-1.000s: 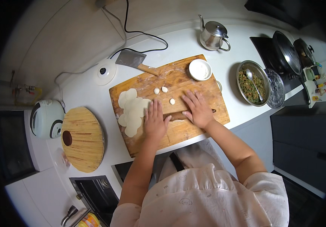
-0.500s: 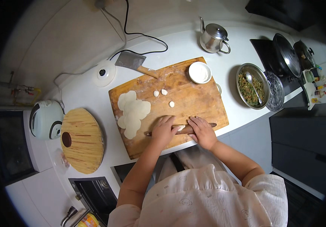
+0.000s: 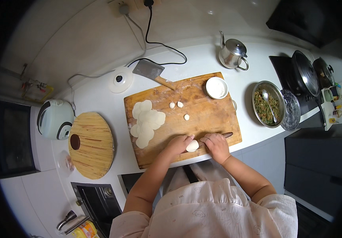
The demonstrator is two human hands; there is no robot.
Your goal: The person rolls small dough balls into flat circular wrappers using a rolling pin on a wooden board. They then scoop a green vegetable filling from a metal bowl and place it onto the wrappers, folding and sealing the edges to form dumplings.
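Near the front edge of a wooden cutting board, my left hand has its fingers closed at the edge of a small dough round. My right hand presses down on a dark rolling pin, whose right end sticks out past the fingers. Part of the pin is hidden by the dough and my hands. To the left lies an overlapping cluster of flattened dough wrappers. Farther back on the board sit three small dough pieces.
A white bowl of flour stands at the board's far right corner, a cleaver at its far edge. Right of the board is a metal bowl of filling with a spoon. Around are a kettle, woven lid and rice cooker.
The dough round between my hands shows larger and flatter now. Both hands stay at the rolling pin. The whole view has shifted, with the counter lying slightly lower in it.
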